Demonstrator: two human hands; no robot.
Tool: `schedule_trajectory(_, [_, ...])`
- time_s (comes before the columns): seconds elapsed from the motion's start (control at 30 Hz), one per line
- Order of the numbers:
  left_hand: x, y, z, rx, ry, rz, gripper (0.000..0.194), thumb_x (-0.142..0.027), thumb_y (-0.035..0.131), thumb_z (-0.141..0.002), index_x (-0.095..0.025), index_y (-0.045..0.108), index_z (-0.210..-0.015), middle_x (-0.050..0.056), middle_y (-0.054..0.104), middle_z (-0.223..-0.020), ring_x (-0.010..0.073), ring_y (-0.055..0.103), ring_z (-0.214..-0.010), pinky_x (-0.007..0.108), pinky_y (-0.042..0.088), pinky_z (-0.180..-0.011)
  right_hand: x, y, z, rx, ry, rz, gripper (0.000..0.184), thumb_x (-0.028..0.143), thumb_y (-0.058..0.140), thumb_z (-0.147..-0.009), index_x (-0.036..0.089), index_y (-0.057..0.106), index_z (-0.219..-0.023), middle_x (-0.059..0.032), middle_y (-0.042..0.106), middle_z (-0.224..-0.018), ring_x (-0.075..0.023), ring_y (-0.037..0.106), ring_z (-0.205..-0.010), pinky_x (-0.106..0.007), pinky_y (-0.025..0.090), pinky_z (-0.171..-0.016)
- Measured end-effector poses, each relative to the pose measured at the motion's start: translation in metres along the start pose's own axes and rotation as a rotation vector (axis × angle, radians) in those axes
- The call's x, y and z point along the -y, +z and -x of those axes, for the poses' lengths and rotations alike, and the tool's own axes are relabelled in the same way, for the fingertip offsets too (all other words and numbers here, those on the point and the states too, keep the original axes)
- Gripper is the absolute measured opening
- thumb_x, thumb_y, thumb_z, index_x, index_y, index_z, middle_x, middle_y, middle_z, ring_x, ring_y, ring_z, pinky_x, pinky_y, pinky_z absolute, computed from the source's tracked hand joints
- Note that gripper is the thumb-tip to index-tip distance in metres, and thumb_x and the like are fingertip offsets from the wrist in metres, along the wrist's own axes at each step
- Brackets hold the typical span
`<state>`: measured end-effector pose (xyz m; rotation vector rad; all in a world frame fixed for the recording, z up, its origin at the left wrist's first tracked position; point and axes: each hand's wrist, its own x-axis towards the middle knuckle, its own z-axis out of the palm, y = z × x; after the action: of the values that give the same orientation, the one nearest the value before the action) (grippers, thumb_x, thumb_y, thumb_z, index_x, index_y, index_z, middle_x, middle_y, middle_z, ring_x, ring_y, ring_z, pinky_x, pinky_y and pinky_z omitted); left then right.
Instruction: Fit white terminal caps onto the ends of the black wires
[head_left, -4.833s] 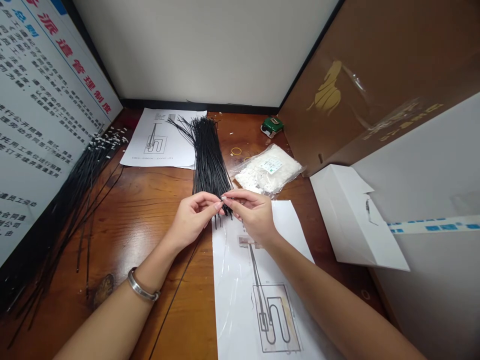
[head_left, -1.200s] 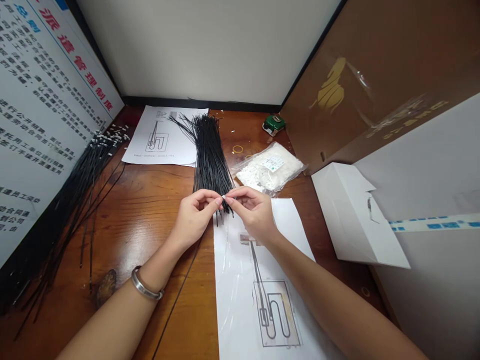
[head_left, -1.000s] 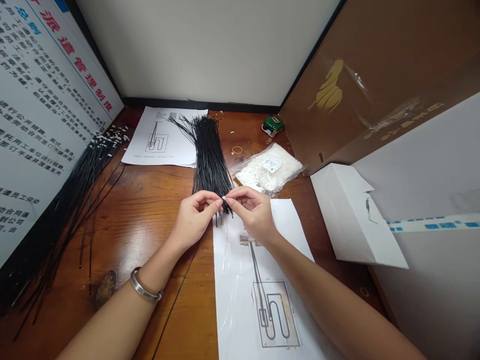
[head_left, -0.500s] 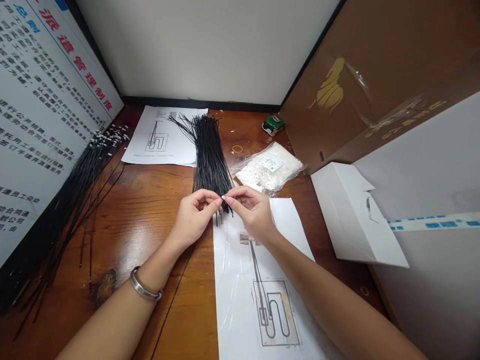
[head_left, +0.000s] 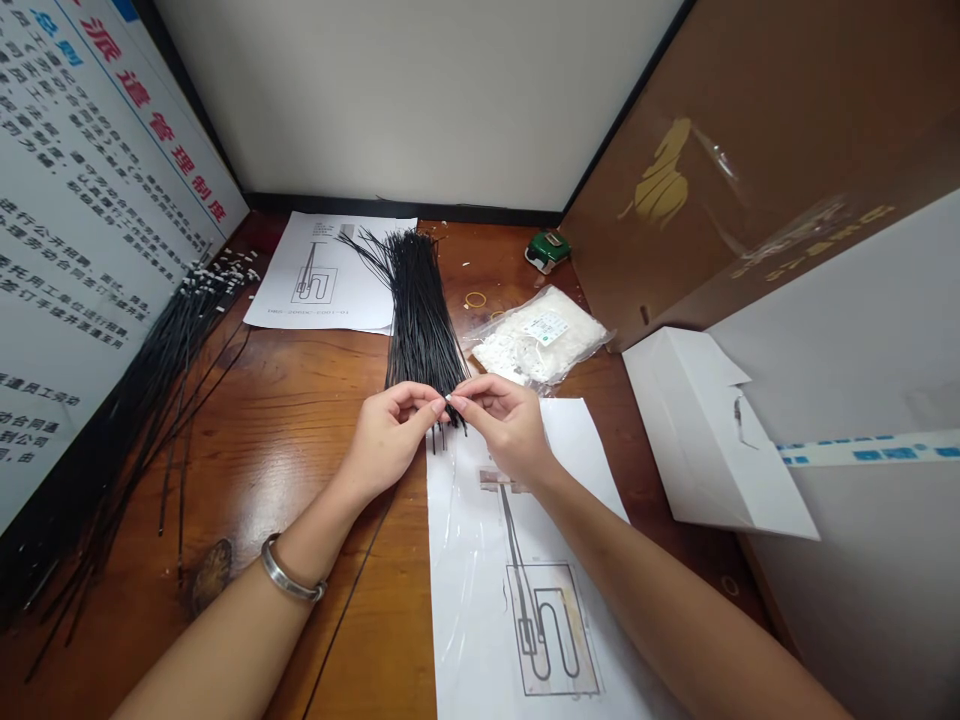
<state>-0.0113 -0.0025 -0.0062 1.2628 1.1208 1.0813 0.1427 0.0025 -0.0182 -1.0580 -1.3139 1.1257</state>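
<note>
My left hand (head_left: 394, 432) is closed in a pinch, and a thin black wire (head_left: 346, 610) trails from beneath it toward the bottom edge. Thumb and index finger of my right hand (head_left: 511, 425) pinch a tiny white connector (head_left: 448, 397), right against the left fingertips. The wire end between the fingers is mostly hidden. Just behind both hands lies a thick bundle of black wires (head_left: 424, 310), its near ends showing below my fingers. A clear bag of small white pieces (head_left: 536, 335) rests beyond my right hand.
Wires with white ends (head_left: 180, 320) lie along the left board. A printed diagram sheet (head_left: 457, 600) is under my right arm; another paper (head_left: 281, 290) lies at the back left. A green tape measure (head_left: 547, 250), a rubber band (head_left: 475, 300) and a white box (head_left: 705, 440) are also around.
Both hands stay in nearly the same place, still pinched together. The white connector between the fingertips shows at a slightly different angle.
</note>
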Motion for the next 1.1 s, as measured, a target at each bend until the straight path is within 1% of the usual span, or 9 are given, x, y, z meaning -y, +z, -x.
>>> schedule_trajectory(0.27, [0.0006,0.0000,0.0005,0.003,-0.002,-0.010,0.014,-0.028,0.067,-0.077,-0.014,0.066,-0.075,0.004,0.070,-0.070,0.0129,0.061,-0.064,0.024,0.047,-0.062,-0.0023,-0.0009,0.0000,0.021,-0.032,-0.020,0.009,0.025,0.070,-0.075,0.019,0.064,-0.071,-0.0013,0.064,-0.071,-0.0112,0.058,-0.060,-0.026,0.046,-0.053])
schedule_trajectory(0.47, [-0.0014,0.0005,0.0024,-0.006,-0.007,-0.025,0.015,-0.028,0.067,-0.077,-0.013,0.066,-0.075,0.005,0.070,-0.070,0.0138,0.061,-0.063,0.025,0.047,-0.060,-0.0045,-0.0014,-0.0002,0.039,-0.018,-0.029,0.009,0.024,0.070,-0.075,0.018,0.064,-0.071,-0.0020,0.064,-0.073,-0.0108,0.057,-0.059,-0.026,0.045,-0.051])
schedule_trajectory(0.63, [-0.0008,-0.0001,0.0024,0.019,-0.014,-0.045,0.015,-0.027,0.064,-0.079,-0.013,0.065,-0.076,0.005,0.070,-0.071,0.0130,0.060,-0.063,0.024,0.046,-0.060,-0.0030,-0.0020,-0.0002,0.049,-0.007,-0.028,0.010,0.024,0.070,-0.074,0.018,0.063,-0.070,-0.0018,0.063,-0.072,-0.0108,0.056,-0.058,-0.026,0.044,-0.050])
schedule_trajectory(1.1, [0.0001,0.0000,0.0012,0.007,-0.022,-0.033,0.014,-0.027,0.065,-0.079,-0.013,0.064,-0.075,0.004,0.069,-0.070,0.0129,0.061,-0.064,0.023,0.047,-0.061,-0.0028,0.0018,0.0010,0.009,0.023,0.022,0.010,0.025,0.070,-0.071,0.018,0.063,-0.069,-0.0021,0.065,-0.070,-0.0113,0.057,-0.057,-0.026,0.045,-0.049])
